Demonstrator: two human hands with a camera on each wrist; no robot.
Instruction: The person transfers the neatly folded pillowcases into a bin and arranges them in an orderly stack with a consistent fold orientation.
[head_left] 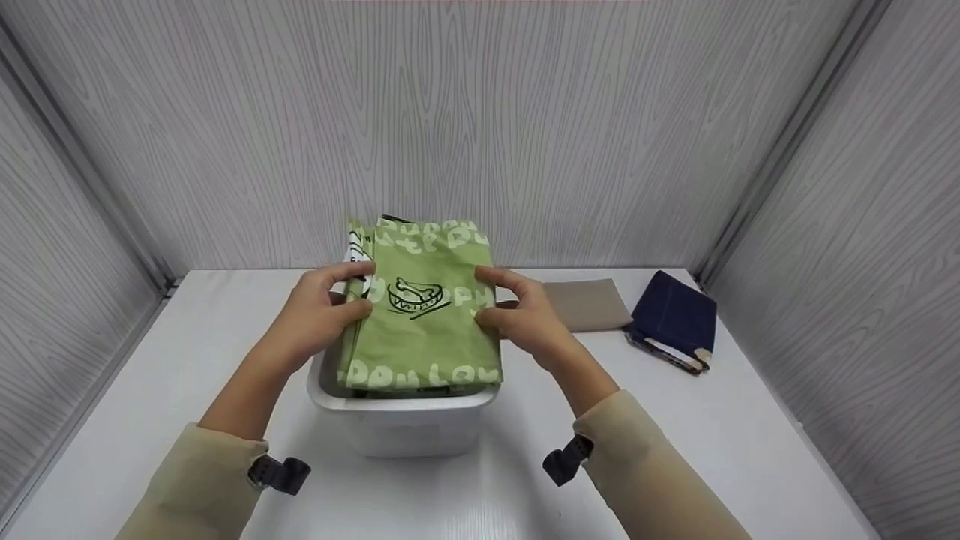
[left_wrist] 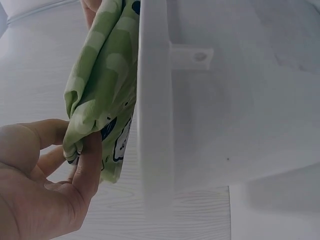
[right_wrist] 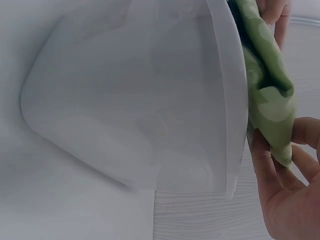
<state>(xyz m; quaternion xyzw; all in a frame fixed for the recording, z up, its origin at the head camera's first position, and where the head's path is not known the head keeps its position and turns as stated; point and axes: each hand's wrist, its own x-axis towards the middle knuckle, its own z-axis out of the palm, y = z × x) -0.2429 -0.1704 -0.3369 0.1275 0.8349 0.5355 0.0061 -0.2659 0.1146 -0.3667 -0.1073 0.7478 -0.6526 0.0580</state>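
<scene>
Both hands, left hand (head_left: 322, 311) and right hand (head_left: 517, 315), pinch the folded green cloth (head_left: 420, 315) by its edges, keeping it flat over the white bin (head_left: 405, 424).

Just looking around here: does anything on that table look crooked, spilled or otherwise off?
Nothing is spilled or damaged. The folded green printed cloth is wider than the white plastic bin and sits above its rim, gripped at each side by the left hand and right hand. The navy folded item lies askew beside the tan cloth.

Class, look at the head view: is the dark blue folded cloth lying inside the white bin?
No, the dark blue cloth lies on the table, right of the white bin.
</scene>
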